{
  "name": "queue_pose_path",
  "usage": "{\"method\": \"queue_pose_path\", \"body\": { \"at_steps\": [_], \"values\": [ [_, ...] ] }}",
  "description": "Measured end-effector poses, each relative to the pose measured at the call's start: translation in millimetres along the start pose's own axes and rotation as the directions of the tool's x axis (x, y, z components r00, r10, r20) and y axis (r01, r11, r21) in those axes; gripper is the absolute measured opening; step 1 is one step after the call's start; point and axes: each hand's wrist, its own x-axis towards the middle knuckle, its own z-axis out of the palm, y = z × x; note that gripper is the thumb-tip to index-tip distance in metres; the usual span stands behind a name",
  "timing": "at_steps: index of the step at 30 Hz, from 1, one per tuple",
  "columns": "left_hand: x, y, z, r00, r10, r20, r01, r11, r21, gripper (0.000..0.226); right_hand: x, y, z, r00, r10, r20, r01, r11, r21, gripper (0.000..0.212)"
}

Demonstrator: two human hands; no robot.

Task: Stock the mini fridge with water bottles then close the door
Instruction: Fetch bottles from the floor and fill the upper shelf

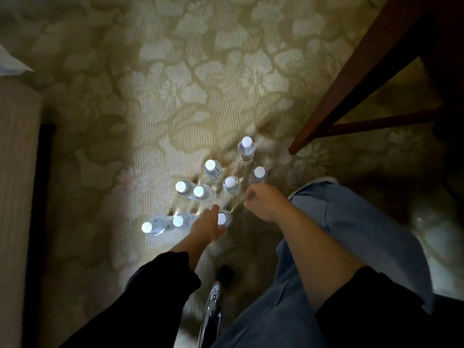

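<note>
Several clear water bottles with white caps stand upright on the patterned carpet [200, 84]. My left hand [207, 226] reaches down to the nearest bottle [222, 219], whose cap shows between my forefinger and thumb; motion blur hides any contact. My right hand [262, 202] hovers with its fingers curled and nothing in it, just short of two bottles, one [259, 173] beyond the knuckles and the other [231, 183] to their left. Other bottles stand further left [148, 227] [178, 221] and further back [246, 144]. No fridge is in view.
A dark wooden table leg [351, 84] with a crossbar slants across the upper right. A pale upholstered edge [17, 172] runs down the left side. My leg in blue jeans [351, 234] is at the lower right, and a chrome object [213, 310] lies beside it.
</note>
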Motion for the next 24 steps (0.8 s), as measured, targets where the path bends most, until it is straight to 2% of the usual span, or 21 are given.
{"method": "queue_pose_path", "body": {
  "at_steps": [5, 10, 18, 24],
  "values": [
    [17, 10, 25, 0.999, -0.021, 0.032, 0.019, 0.999, 0.034, 0.058, 15, 3, -3, 1.0, -0.002, 0.021, 0.002, 1.0, 0.006, 0.028],
    [30, 5, 38, 1.0, -0.023, -0.002, 0.023, 0.999, -0.028, 0.057, 27, 5, -4, 1.0, -0.017, 0.018, 0.016, 0.997, 0.073, 0.031],
    [50, -2, 29, 0.984, 0.007, -0.176, -0.005, 1.0, 0.008, 0.032, 27, 13, -14, 1.0, -0.013, -0.007, 0.013, 0.988, 0.156, 0.027],
    [39, -1, 17, 0.968, 0.086, -0.235, -0.094, 0.995, -0.025, 0.028, 13, 14, -18, 1.0, -0.005, -0.026, 0.009, 0.985, 0.172, 0.026]
  ]
}}
